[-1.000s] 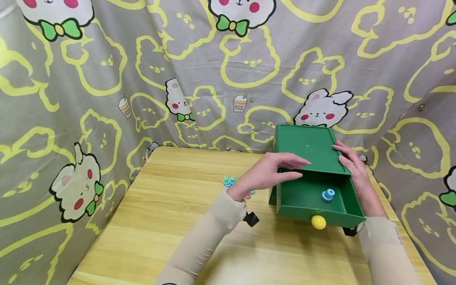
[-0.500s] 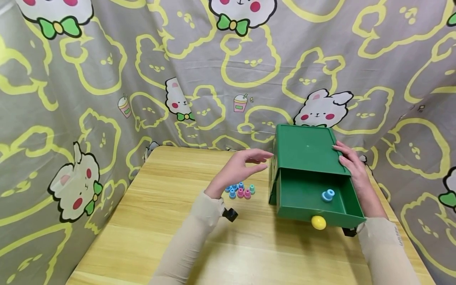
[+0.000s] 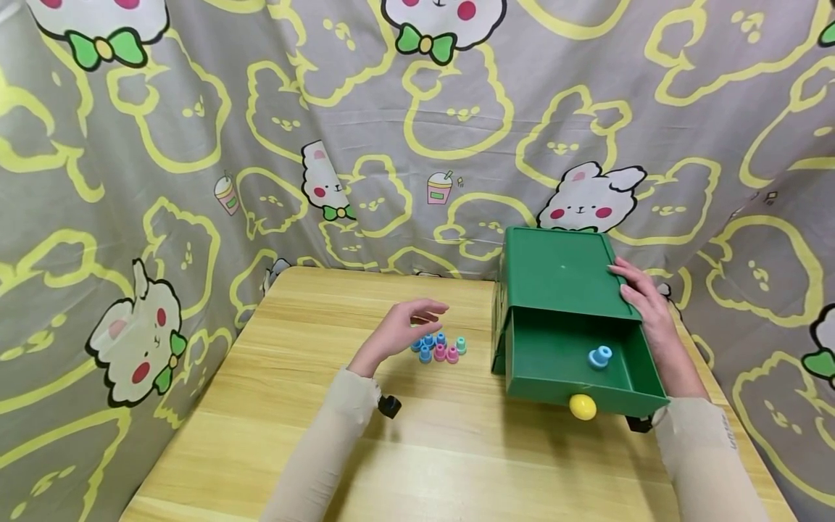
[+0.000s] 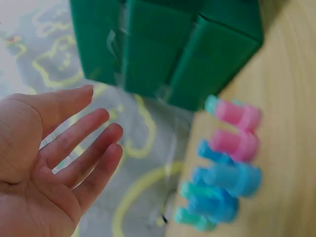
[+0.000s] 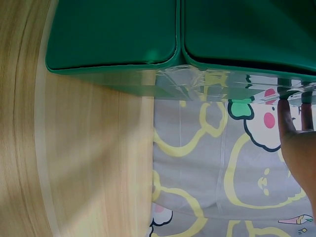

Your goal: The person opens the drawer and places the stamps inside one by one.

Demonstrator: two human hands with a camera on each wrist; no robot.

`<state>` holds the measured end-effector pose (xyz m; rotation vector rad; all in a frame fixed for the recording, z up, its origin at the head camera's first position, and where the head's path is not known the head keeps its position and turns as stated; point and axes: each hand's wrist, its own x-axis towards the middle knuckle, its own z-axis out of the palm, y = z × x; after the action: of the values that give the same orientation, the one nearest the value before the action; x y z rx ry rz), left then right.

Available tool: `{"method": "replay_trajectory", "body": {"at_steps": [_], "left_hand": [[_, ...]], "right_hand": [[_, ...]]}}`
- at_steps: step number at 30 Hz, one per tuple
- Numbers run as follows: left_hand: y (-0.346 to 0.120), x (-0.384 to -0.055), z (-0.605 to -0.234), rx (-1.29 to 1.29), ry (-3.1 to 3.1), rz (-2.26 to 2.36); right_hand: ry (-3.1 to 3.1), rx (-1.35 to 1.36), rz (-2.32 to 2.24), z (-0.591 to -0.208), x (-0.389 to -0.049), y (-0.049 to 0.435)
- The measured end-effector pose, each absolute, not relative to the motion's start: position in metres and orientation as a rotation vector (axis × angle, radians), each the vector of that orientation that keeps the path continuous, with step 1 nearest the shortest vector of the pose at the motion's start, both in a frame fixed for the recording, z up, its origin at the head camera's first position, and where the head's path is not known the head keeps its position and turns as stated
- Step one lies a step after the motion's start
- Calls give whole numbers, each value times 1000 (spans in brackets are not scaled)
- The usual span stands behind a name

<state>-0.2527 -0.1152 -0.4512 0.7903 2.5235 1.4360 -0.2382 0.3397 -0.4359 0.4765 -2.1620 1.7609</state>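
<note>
My left hand [image 3: 403, 330] hovers above the table, just left of a cluster of small pegs [image 3: 440, 353] in pink, blue and mint green. Its fingers are relaxed and apart, with nothing in them, as the left wrist view also shows. On the right stands a green drawer cabinet [image 3: 564, 268] whose upper drawer [image 3: 587, 391] is pulled out. One light blue peg [image 3: 600, 356] lies inside that drawer, and a yellow round knob [image 3: 583, 407] sits on its front. My right hand [image 3: 646, 301] rests on the cabinet's right side, fingertips over the top edge.
The wooden table [image 3: 280, 362] carries the cabinet near its back right. A patterned grey curtain [image 3: 365, 109] hangs behind and along both sides. Small black wrist cameras [image 3: 389, 406] sit under the sleeves.
My left hand has moved left and down from over the open drawer to beside the pegs, which it had partly hidden. The right hand and the cabinet have stayed in place.
</note>
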Motion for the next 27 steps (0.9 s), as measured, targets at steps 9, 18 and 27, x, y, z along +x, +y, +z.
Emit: {"method": "replay_trajectory", "body": {"at_steps": [9, 18, 27], "left_hand": [[-133, -253, -485, 707, 2539, 1351], [-139, -251, -501, 695, 2525, 1294], [-138, -251, -508, 686, 2523, 1251]], "right_hand": [[-2214, 427, 1711, -436, -237, 340], [-2160, 464, 1751, -435, -238, 338], [-2148, 466, 1775, -435, -237, 338]]}}
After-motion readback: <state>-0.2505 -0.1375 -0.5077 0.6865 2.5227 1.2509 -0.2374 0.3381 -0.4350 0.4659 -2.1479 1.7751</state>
